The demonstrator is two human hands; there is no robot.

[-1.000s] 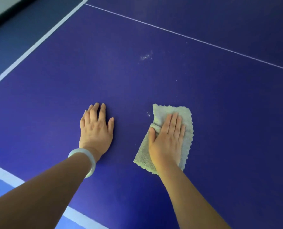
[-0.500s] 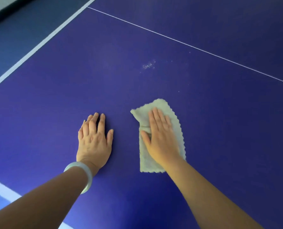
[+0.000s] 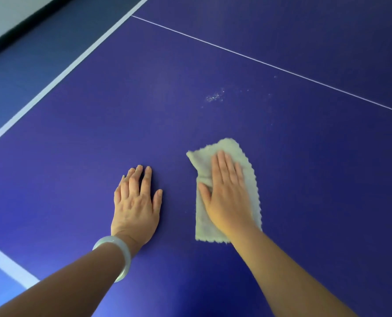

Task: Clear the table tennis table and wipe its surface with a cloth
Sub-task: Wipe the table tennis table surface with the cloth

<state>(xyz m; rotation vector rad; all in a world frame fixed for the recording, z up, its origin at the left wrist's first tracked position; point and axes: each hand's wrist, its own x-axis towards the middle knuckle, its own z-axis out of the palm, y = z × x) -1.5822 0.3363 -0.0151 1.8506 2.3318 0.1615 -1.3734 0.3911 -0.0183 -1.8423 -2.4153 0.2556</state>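
The dark blue table tennis table [image 3: 305, 170] fills the view. A folded pale green cloth [image 3: 252, 181] lies on it right of centre. My right hand [image 3: 227, 195] presses flat on the cloth, fingers together and pointing away from me. My left hand [image 3: 135, 202] rests flat on the bare surface to the left of the cloth, fingers slightly spread, a pale bangle [image 3: 119, 255] on its wrist. A patch of whitish specks [image 3: 214, 97] sits on the surface beyond the cloth.
A thin white centre line [image 3: 270, 65] runs diagonally across the far part of the table. The table's white left edge line [image 3: 60, 76] borders a blue floor [image 3: 23, 65]. Another white edge line [image 3: 5, 264] lies near me at lower left.
My right hand has slid the cloth left and turned it, then pushed it slightly away from me. My left hand has stayed planted on the table.
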